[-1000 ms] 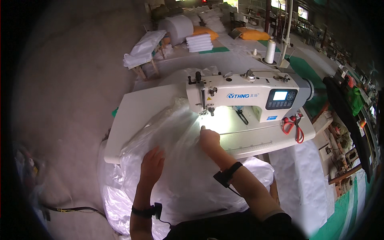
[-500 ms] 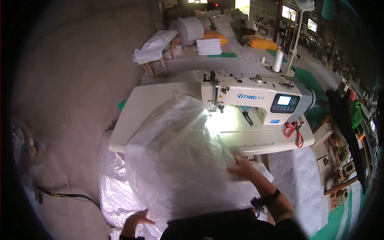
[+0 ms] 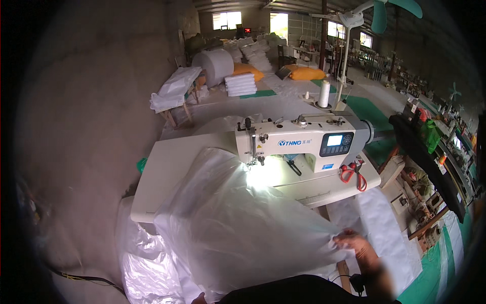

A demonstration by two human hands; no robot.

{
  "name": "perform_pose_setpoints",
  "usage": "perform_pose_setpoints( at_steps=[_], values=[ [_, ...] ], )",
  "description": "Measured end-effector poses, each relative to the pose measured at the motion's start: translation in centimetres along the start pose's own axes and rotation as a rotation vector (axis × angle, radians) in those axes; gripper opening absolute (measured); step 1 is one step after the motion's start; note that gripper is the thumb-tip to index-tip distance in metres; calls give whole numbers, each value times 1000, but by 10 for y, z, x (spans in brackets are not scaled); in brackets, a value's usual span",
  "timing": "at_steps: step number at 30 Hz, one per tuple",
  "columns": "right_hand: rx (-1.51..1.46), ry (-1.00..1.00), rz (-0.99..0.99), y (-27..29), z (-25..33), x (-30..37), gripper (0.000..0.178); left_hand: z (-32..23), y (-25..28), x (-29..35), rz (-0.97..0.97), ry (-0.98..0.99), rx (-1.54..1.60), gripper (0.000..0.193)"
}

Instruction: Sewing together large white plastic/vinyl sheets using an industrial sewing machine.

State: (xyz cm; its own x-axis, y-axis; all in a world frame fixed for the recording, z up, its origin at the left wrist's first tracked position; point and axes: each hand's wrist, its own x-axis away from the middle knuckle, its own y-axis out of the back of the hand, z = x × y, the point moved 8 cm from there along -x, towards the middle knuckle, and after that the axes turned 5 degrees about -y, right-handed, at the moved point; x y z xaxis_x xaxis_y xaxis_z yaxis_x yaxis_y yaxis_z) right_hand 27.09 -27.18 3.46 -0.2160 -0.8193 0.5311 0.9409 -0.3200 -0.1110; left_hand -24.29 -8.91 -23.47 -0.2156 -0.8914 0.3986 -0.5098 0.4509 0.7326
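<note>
Right hand [image 3: 356,245] in pinch grip

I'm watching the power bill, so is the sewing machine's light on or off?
On: a white glow shines beneath the needle end of the sewing machine, onto the plastic sheeting.

A hard white glow beneath the head of the long-armed white sewing machine [image 3: 298,139] burns out detail near the middle of the pale, smooth worktop [image 3: 169,162]. The translucent, crinkled white plastic sheet [image 3: 238,228] shows a softer sheen, with sharp glints below the worktop's near left corner. Daylight glares in bright rectangular windows [image 3: 227,20]; the left side is dim. Fisheye curvature and black vignetting ring the view; a soft blur covers the bare right forearm [image 3: 378,276].
</note>
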Motion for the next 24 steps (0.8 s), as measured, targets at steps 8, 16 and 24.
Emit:
perform_pose_setpoints(
  at_steps=[8, 16, 24],
  values=[
    [-248, 97, 66, -8, 4, -13, 25, -8, 40, 13, -139, -80, 92, 77],
    [97, -155, 83, -38, -25, -34, 21, -43, 220, 15, -691, -206, 126, 65],
    [437, 0, 654, -214, -73, -141, 33, -30, 458, 49, -1196, -160, -72, 53]
  ],
)
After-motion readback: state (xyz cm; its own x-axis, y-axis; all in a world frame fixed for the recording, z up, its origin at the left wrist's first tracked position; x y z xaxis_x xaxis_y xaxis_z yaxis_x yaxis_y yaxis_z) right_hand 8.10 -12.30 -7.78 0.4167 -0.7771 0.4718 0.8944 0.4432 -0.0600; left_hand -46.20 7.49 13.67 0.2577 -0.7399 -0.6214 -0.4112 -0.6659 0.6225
